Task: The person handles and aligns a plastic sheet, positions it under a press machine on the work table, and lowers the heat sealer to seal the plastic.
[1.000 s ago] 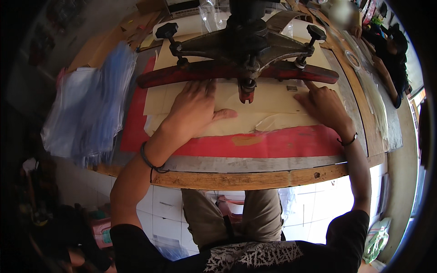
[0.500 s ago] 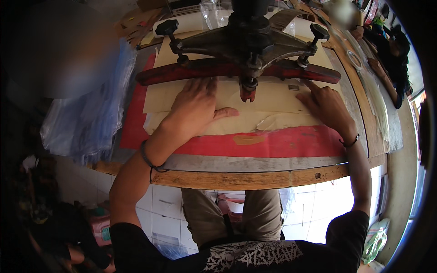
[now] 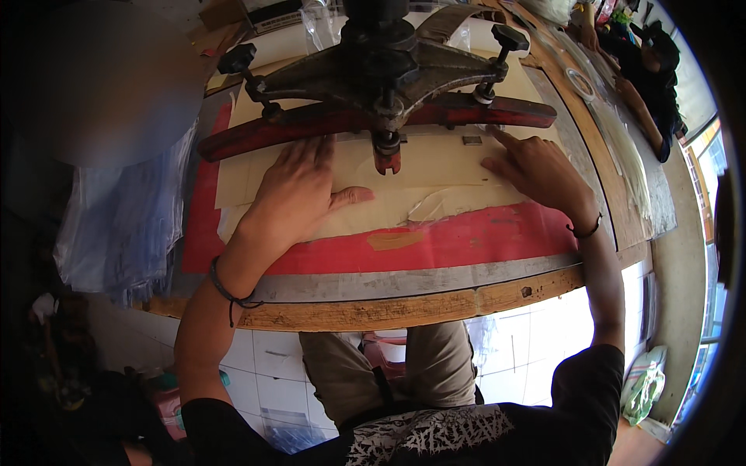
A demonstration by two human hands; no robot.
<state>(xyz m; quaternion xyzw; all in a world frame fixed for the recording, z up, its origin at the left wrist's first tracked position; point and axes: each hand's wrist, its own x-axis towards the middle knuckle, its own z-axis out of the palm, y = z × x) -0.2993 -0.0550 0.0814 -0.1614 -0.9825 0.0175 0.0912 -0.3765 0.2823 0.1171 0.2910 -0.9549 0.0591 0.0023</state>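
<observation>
My left hand [image 3: 294, 186] lies flat on a cream-coloured sheet [image 3: 361, 224], fingers forward to the edge of a long red bar [image 3: 291, 133], thumb spread to the right. My right hand [image 3: 540, 172] rests near the bar's right end, index finger stretched to its edge, the other fingers partly bent. Neither hand grips anything. The bar hangs from a dark metal press head [image 3: 342, 85] with knobs. A small dark metal block [image 3: 472, 140] lies on the sheet between the hands. Thin clear film seems to lie under the bar; its outline is hard to make out.
Beneath the cream sheet is a red sheet [image 3: 326, 255] on a grey plate, along a wooden table edge [image 3: 365, 314]. Clear plastic sheets [image 3: 116, 217] hang at the left. Pale strips [image 3: 625, 175] lie at the right. Another person [image 3: 653, 85] sits at the far right.
The whole view has shifted and tilted a little, so the press appears further left. Both hands keep about the same places beside the bar.
</observation>
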